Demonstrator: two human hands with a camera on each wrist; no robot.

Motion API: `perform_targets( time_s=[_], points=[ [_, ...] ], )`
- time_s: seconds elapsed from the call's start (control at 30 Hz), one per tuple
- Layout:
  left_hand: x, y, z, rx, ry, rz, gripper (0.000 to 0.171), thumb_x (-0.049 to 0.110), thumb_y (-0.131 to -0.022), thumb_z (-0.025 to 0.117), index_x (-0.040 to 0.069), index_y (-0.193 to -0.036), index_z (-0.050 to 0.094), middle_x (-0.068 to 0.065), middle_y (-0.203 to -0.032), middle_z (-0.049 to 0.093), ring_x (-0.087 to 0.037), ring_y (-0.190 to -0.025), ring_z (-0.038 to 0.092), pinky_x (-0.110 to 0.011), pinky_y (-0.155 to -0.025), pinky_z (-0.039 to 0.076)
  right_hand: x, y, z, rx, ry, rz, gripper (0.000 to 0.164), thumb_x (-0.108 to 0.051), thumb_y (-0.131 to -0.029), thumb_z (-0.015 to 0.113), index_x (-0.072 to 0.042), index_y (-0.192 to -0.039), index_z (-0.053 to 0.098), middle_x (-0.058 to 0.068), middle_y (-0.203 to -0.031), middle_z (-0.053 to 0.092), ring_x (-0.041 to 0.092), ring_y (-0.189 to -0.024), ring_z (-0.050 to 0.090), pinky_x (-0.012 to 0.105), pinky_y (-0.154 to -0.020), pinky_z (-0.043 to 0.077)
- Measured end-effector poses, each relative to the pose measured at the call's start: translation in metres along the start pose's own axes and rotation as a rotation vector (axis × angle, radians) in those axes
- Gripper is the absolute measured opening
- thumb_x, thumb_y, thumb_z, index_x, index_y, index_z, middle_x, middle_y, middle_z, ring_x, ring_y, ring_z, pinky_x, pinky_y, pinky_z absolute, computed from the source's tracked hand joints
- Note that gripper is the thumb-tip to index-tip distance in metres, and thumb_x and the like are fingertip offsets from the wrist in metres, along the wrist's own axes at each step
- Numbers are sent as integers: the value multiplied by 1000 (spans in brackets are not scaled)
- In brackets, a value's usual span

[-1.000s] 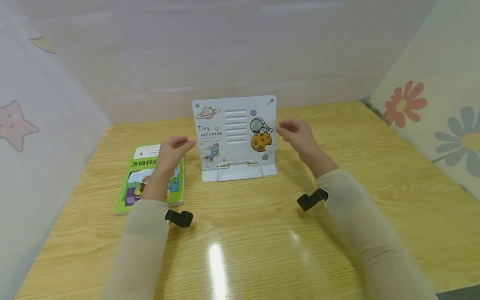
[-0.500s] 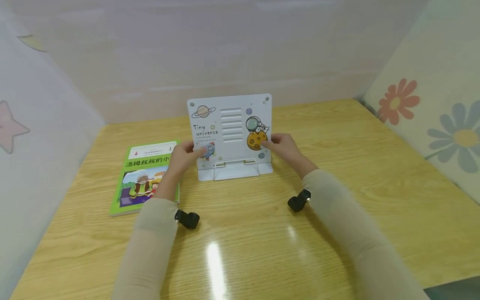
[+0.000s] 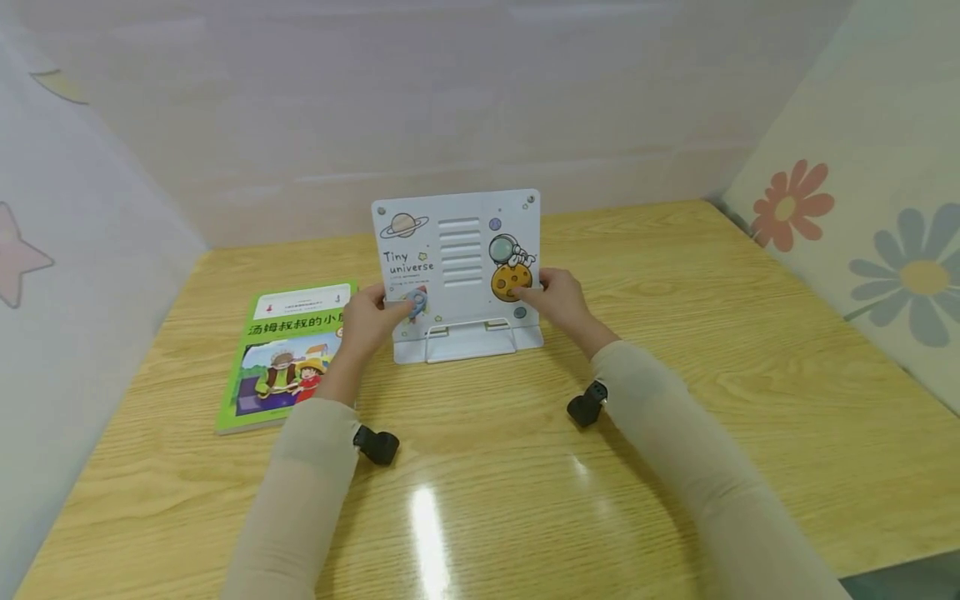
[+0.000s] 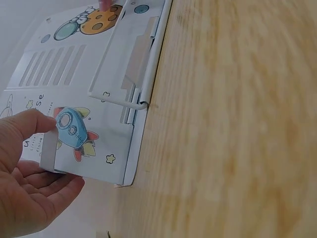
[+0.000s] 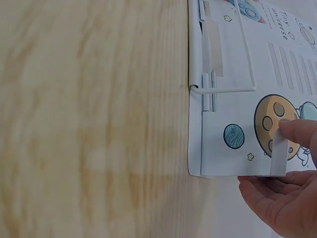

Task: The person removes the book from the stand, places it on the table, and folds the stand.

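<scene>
Toward the back of the table (image 3: 480, 442) stands the white "Tiny universe" bookstand (image 3: 460, 305); approx. 1 sec ago L hand (image 3: 365, 322) and R hand (image 3: 562, 302) hovered beside it, now both grips pinch its side edges, i.e. it's held two-handed. Wrist cams show fingers tucked behind (mostly hidden in head view), thumbs at the side clips (image 4: 48, 151); head view, unlike R wrist, shows green storybook (image 3: 281, 362).

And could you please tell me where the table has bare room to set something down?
On the table, bare wood lies between the right sleeve and the flowered wall, and before the stand, between right sleeve and left sleeve. It is crowded left of the stand, around the left hand and book.
</scene>
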State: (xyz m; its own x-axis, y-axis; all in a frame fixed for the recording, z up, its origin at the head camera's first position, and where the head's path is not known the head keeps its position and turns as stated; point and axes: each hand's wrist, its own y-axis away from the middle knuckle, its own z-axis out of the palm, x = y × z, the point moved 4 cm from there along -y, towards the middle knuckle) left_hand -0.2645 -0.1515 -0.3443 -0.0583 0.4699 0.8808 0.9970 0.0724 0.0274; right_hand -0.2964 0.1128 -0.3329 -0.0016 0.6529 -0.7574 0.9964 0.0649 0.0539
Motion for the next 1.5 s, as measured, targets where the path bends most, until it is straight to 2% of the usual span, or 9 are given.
perform_targets(
  time_s=[0.2,0.4,0.6,0.73,0.93,1.1,1.3,1.5],
  points=[
    [3,5,2,-4,-27,-20,38,21,-83,62,3,-117,61,-14,-113,65,-24,-96,59,-25,-74,47,1,-4,-4,-15,-4,-17,36,-21,-90,59,4,-116,60,20,-114,64,21,-90,53,24,-69,42],
    [9,15,5,21,-89,5,36,20,-78,62,2,-109,64,-15,-102,68,-21,-82,58,-20,-62,45,5,-11,-8,-63,20,-15,38,-22,-91,58,3,-120,58,19,-116,62,22,-91,51,24,-70,42],
    [12,25,10,28,-104,-6,36,22,-76,63,5,-108,65,-13,-100,69,-20,-76,57,-20,-56,43,6,-15,-13,-106,6,-19,41,-18,-92,57,3,-126,54,20,-123,59,26,-104,53,35,-88,47],
    [14,32,14,41,-104,-8,36,22,-75,62,5,-107,65,-12,-99,70,-18,-73,58,-20,-53,42,5,-17,-16,-138,2,-7,43,-18,-91,57,2,-129,52,20,-127,57,29,-112,52,41,-97,45],
    [18,44,21,59,-104,1,35,21,-73,64,5,-104,64,-11,-92,71,-18,-64,58,-20,-44,37,7,-22,-20,-175,11,-58,44,-16,-91,56,3,-130,50,22,-129,55,32,-118,51,43,-102,42],
    [19,52,28,109,-151,-17,34,22,-72,62,6,-102,64,-10,-92,70,-21,-71,60,-22,-49,41,7,-26,-22,-181,5,-64,44,-13,-90,55,3,-130,50,23,-128,55,31,-114,51,42,-99,43],
    [21,62,36,183,-145,18,33,21,-74,63,4,-101,64,-11,-93,70,-25,-80,63,-30,-61,47,7,-32,-21,-178,3,-78,41,-11,-90,53,4,-128,52,23,-124,56,30,-109,52,39,-93,45],
    [25,72,40,230,-159,63,30,21,-73,63,1,-94,64,-14,-87,69,-28,-73,60,-30,-56,43,3,-40,-21,-184,25,-98,41,-11,-89,52,3,-128,53,23,-123,57,30,-110,52,43,-98,42]
  ],
)
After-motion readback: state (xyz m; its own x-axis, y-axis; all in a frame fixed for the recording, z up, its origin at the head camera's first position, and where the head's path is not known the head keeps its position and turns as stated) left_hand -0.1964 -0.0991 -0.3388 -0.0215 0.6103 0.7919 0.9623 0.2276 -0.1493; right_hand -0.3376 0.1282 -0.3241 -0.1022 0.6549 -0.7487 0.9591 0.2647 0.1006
